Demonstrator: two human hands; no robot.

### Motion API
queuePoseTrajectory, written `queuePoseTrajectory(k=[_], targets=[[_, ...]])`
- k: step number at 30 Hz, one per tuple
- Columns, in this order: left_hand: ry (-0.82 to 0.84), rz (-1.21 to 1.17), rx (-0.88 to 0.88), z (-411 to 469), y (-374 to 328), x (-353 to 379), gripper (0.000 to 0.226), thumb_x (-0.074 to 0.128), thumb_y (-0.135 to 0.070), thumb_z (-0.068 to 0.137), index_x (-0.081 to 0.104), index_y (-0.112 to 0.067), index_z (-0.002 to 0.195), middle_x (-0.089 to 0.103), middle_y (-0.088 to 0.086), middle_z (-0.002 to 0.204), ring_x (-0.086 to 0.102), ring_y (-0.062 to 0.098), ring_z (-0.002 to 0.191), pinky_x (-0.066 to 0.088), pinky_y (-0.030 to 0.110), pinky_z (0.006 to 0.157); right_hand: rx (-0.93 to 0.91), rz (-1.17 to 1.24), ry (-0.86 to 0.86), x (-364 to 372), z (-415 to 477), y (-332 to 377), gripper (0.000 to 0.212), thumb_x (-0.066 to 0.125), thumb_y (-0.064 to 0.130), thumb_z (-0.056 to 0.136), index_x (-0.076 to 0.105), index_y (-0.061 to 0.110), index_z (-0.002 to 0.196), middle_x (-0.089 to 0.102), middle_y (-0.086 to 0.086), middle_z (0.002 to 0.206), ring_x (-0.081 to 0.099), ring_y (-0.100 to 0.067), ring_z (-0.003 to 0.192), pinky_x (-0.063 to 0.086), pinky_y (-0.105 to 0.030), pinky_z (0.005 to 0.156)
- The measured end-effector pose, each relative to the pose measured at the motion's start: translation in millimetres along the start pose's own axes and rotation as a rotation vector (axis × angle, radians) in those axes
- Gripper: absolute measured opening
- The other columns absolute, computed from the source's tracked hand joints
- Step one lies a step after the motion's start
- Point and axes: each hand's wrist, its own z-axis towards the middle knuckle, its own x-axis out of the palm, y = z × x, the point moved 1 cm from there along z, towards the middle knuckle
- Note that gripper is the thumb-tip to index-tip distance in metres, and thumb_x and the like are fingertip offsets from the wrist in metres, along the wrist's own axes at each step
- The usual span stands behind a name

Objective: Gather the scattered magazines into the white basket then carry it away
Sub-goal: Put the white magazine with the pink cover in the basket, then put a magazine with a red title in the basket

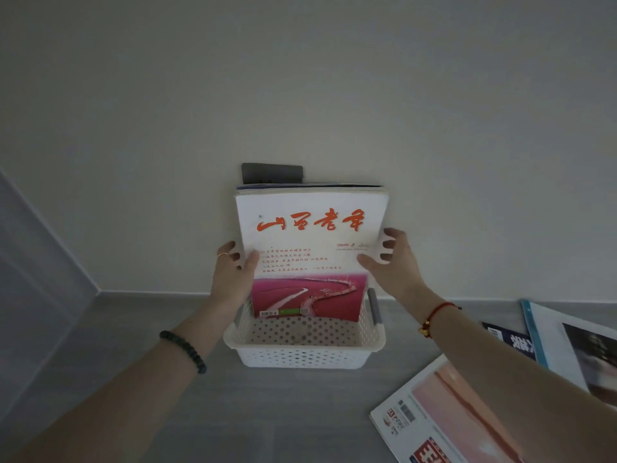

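White basket [302, 357]: perforated plastic, on grey floor near the wall, open floor to its left.
Magazine stack [312, 235]: upright, lower edge inside basket, leaning towards wall.
Left hand [233, 275]: gripping stack's left edge.
Right hand [390, 262]: gripping right edge, fingers spread.
Loose magazines [444, 416]: glossy, on floor at right, partly cut off by frame edge.
Dark object [272, 173]: behind stack, unclear.

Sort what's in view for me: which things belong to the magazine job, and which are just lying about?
Part of the job:
white basket
stack of magazines held upright in it by left hand and right hand
pink-cover magazine, dark-cover magazine and blue-edged magazine on the floor

Just there:
dark grey wall plate
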Motion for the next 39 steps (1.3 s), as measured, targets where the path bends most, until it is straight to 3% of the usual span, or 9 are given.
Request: queuePoseTrajectory(k=[2, 6, 10, 13, 23, 28, 33, 36, 39], targets=[[-0.084, -0.115, -0.084, -7, 0, -5, 0.049, 0.054, -0.022, 0.088, 0.033, -0.011, 0.132, 0.056, 0.013, 0.124, 0.058, 0.028, 0.102, 0.046, 0.038, 0.091, -0.002, -0.004, -0.032, -26, -10, -7, 0.059, 0.067, 0.018, 0.078, 0.037, 0.015, 0.129, 0.048, -0.008, 0.123, 0.054, -0.022, 0.099, 0.047, -0.032, 0.081], [-0.091, -0.364, -0.154, -35, -4, -7, 0.031, 0.05, -0.015, 0.09, 0.046, -0.007, 0.12, 0.057, 0.001, 0.079, 0.05, 0.013, 0.061, 0.047, 0.023, 0.057, 0.04, -0.016, -0.102, -89, -36, -28, 0.041, 0.064, 0.015, 0.08, 0.05, 0.019, 0.118, 0.055, -0.002, 0.11, 0.059, -0.013, 0.079, 0.042, -0.019, 0.053], [0.028, -0.381, -0.103, -81, -10, 14, 0.014, 0.051, -0.015, 0.09, 0.056, -0.014, 0.103, 0.059, -0.003, 0.075, 0.052, 0.003, 0.048, 0.047, 0.017, 0.049, 0.132, -0.021, -0.165, -150, -68, -58, 0.037, 0.064, 0.009, 0.079, 0.054, 0.018, 0.113, 0.057, -0.003, 0.107, 0.057, -0.013, 0.076, 0.043, -0.02, 0.057], [0.146, -0.301, -0.047, -118, -6, 38, 0.009, 0.054, -0.016, 0.088, 0.062, -0.015, 0.085, 0.062, -0.007, 0.065, 0.054, 0.002, 0.05, 0.047, 0.017, 0.051, 0.216, -0.036, -0.159, -183, -91, -84, 0.04, 0.066, 0.006, 0.078, 0.052, 0.016, 0.115, 0.055, -0.005, 0.109, 0.053, -0.012, 0.075, 0.042, -0.019, 0.054], [0.364, -0.121, -0.284, -232, 40, 136, 0.008, 0.056, -0.013, 0.086, 0.058, -0.02, 0.083, 0.062, 0.003, 0.076, 0.054, 0.014, 0.062, 0.05, 0.02, 0.053, 0.613, -0.023, -0.04, -221, -153, -193, 0.056, 0.07, 0.004, 0.074, 0.043, 0.009, 0.122, 0.053, -0.014, 0.114, 0.054, -0.025, 0.096, 0.049, -0.034, 0.075], [0.531, -0.18, -0.505, -277, 70, 171, 0.011, 0.058, -0.015, 0.086, 0.06, -0.007, 0.092, 0.064, 0.005, 0.076, 0.06, 0.016, 0.064, 0.053, 0.021, 0.054, 0.518, -0.236, 0.034, -212, -157, -230, 0.067, 0.075, 0.021, 0.071, 0.04, 0.01, 0.127, 0.055, -0.014, 0.124, 0.045, -0.032, 0.119, 0.043, -0.045, 0.097], [0.644, -0.262, -0.811, -322, 84, 199, 0.017, 0.057, -0.015, 0.086, 0.06, 0.0, 0.092, 0.069, 0.014, 0.088, 0.067, 0.024, 0.077, 0.056, 0.029, 0.064, 0.387, -0.564, 0.145, -200, -150, -238, 0.081, 0.076, 0.054, 0.057, 0.044, 0.017, 0.122, 0.052, -0.009, 0.124, 0.041, -0.033, 0.12, 0.033, -0.046, 0.1], [0.552, -0.364, -0.896, -336, 86, 211, 0.024, 0.054, -0.018, 0.088, 0.059, 0.004, 0.098, 0.066, 0.02, 0.099, 0.064, 0.029, 0.091, 0.053, 0.033, 0.075, 0.463, -0.508, 0.128, -203, -151, -242, 0.074, 0.081, 0.044, 0.057, 0.048, 0.013, 0.116, 0.051, -0.008, 0.109, 0.04, -0.03, 0.114, 0.038, -0.04, 0.09], [0.524, -0.406, -0.935, -340, 83, 213, 0.027, 0.052, -0.019, 0.089, 0.057, 0.005, 0.1, 0.061, 0.023, 0.107, 0.059, 0.032, 0.099, 0.047, 0.038, 0.09, 0.477, -0.336, 0.213, -214, -155, -241, 0.027, 0.073, 0.029, 0.072, 0.062, 0.013, 0.091, 0.049, 0.007, 0.075, 0.049, -0.014, 0.082, 0.036, -0.019, 0.053]])
